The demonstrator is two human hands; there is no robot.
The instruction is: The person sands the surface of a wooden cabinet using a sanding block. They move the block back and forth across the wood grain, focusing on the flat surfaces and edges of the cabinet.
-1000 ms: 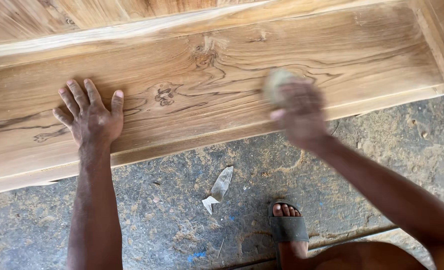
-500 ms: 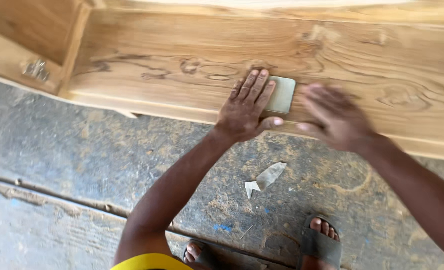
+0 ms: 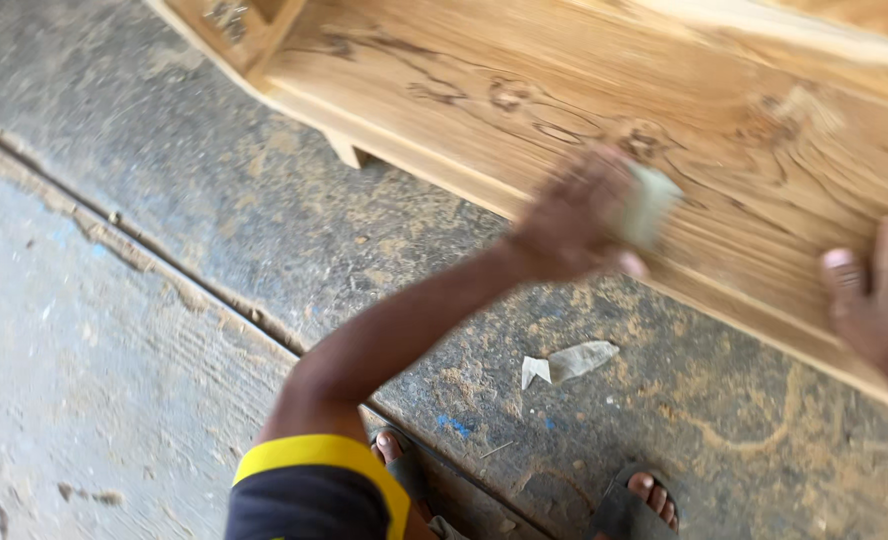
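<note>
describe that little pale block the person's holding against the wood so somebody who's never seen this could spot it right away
Start at the big wooden furniture piece with dark swirling grain lying across the top of the view. Along its lower edge the left hand presses a small pale greenish-grey block against the wood. It is the only pale, squarish thing on the golden surface; the torn scrap lies lower, on the dusty floor.

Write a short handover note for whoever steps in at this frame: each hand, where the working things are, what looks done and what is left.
Left hand: holds a pale sanding pad against the face of the wooden furniture piece; blurred, so the grip is unclear.
Right hand: flat on the wood at the right edge, holding nothing.
Floor: a torn paper scrap lies near the sandalled feet; sawdust around.
Done: cannot tell how far the sanding has got.
Left: probably the rest of the face.
</note>
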